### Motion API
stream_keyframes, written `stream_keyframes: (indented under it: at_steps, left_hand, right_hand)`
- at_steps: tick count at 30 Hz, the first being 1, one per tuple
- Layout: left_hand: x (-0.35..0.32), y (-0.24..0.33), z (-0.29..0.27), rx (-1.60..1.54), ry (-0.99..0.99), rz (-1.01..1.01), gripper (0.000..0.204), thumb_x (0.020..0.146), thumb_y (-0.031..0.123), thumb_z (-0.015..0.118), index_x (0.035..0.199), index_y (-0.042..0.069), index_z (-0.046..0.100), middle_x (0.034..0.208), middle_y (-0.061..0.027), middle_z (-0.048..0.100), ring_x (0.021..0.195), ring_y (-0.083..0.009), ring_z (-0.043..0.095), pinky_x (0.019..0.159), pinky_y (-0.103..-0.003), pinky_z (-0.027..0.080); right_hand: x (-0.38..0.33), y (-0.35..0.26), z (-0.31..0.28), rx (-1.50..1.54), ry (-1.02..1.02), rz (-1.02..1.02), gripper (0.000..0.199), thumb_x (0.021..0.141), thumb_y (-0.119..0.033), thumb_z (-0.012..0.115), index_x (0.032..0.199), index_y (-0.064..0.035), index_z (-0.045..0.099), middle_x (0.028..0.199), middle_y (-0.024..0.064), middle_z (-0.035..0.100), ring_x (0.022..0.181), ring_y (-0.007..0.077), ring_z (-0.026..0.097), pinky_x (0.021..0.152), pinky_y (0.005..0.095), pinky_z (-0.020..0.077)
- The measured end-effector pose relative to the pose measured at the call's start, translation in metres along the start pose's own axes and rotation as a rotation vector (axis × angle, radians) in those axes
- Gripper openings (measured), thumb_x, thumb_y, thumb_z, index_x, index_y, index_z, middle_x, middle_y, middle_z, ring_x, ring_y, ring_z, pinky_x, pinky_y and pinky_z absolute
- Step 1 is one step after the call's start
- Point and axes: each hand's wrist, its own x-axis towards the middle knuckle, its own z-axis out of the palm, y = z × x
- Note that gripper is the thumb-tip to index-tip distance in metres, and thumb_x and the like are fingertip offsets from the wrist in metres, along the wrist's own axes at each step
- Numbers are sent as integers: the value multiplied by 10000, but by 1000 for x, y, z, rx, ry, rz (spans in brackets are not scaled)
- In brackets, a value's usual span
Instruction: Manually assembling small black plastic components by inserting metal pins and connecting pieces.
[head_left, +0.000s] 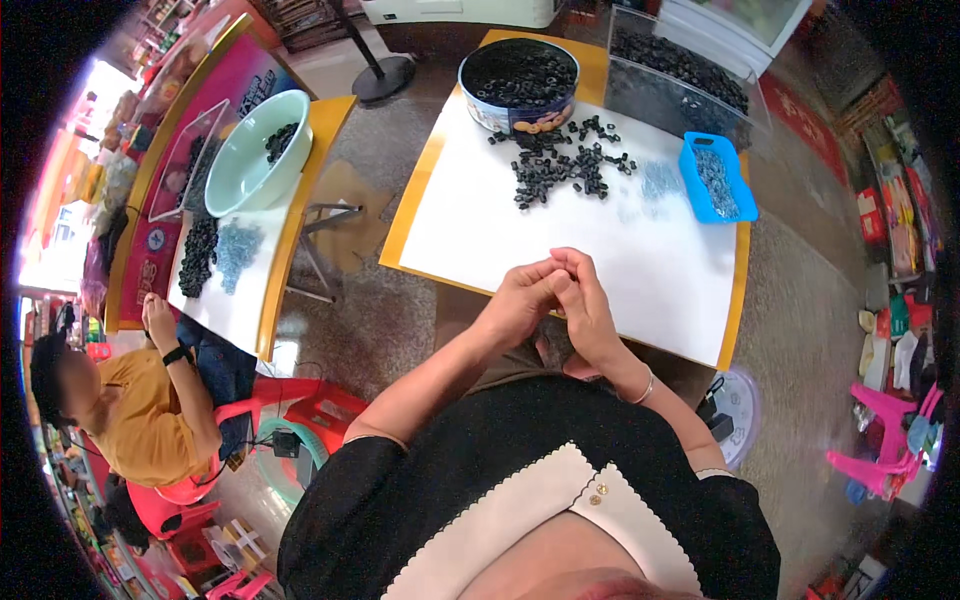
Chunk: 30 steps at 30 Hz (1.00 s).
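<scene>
My left hand (517, 303) and my right hand (588, 312) meet at the near edge of the white-topped table (450, 205). Both have their fingers closed and tips pressed together; whatever is between them is hidden or too small to make out. Beyond them lies a loose heap of small black ring-like pieces (555, 170). A round tin (512, 118) behind the heap is filled with more black pieces. To the right, a bright blue tray (745, 195) contains small pale, clear-looking pieces, and more of these pale pieces (660, 180) are scattered beside it.
A clear bin (650, 105) of black pieces stands at the back right. At left, a co-worker in a mustard top (155, 420) sits at another table with a pale green basin (235, 180), black pieces (198, 260) and pale pieces (238, 255). A pink stool (880, 440) stands far right.
</scene>
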Motion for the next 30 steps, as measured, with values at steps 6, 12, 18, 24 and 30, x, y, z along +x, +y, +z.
stream_keyframes:
  at_steps: [6, 12, 18, 24, 30]
  left_hand:
    - [-4, -6, -3, -164, -9, -15, 235, 929, 182, 521, 1067, -2, 569, 924, -41, 597, 810, -116, 572, 729, -262, 474]
    - [1, 3, -11, -59, -26, -49, 281, 926, 236, 523, 1080, 4, 559, 858, -5, 551, 737, -84, 495, 680, -239, 411]
    - [11, 6, -13, -51, -75, 27, 406, 906, 232, 554, 1218, -17, 482, 1008, -86, 585, 756, -115, 538, 695, -261, 463]
    - [37, 15, -39, 260, 190, 173, 254, 883, 163, 567, 1073, -4, 589, 911, -46, 617, 702, -78, 520, 664, -234, 461]
    - [55, 0, -54, 451, 321, 324, 158, 871, 99, 564, 962, -19, 619, 773, -16, 594, 623, -68, 515, 583, -208, 441]
  right_hand:
    - [-3, -7, -2, -36, -17, 25, 322, 937, -244, 479, 1184, -39, 490, 1082, 107, 516, 918, 199, 528, 804, 307, 443]
    - [8, -4, -19, -416, 40, -358, 286, 813, -83, 580, 1096, -43, 573, 1096, 115, 518, 981, 256, 516, 839, 326, 440]
    - [27, -19, -45, -492, 127, -343, 218, 787, 0, 598, 1000, -44, 616, 1010, 80, 565, 902, 200, 558, 776, 299, 456]
    - [141, -53, -126, -562, 455, -405, 200, 788, -63, 598, 984, -45, 628, 895, 106, 622, 745, 189, 598, 691, 310, 477]
    - [273, -73, -223, -967, 602, -498, 284, 772, -234, 596, 1007, -81, 645, 826, 155, 655, 791, 324, 629, 724, 404, 485]
